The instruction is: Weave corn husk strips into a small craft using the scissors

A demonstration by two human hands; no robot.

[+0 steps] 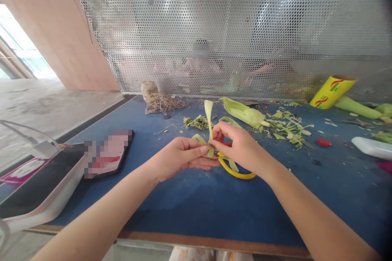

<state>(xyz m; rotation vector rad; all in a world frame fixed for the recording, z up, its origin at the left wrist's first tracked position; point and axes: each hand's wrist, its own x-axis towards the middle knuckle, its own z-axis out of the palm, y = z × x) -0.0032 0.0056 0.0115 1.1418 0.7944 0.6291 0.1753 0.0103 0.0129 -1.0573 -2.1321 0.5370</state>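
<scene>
Between my two hands, over the middle of the blue table, is a pale green corn husk strip (pixel 208 112). Its wide end stands upright above the fingers, and another part curls by my left hand. My left hand (pixel 186 153) pinches the strip low down with thumb and fingers. At the same spot my right hand (pixel 239 142) grips it with thumb and forefinger. Below my right hand lie scissors with yellow and red handles (pixel 237 172), partly hidden by it. Just behind the hands rest a small heap of husk shreds (pixel 200 122) and a larger green corn husk (pixel 243 113).
A perforated metal screen (pixel 183 20) closes the far edge. Twine (pixel 165 104) lies at back left, husk scraps (pixel 289 127) and a yellow tube (pixel 332 91) at right. A phone (pixel 116 151) and a white-edged device with a cable (pixel 45 185) are at left.
</scene>
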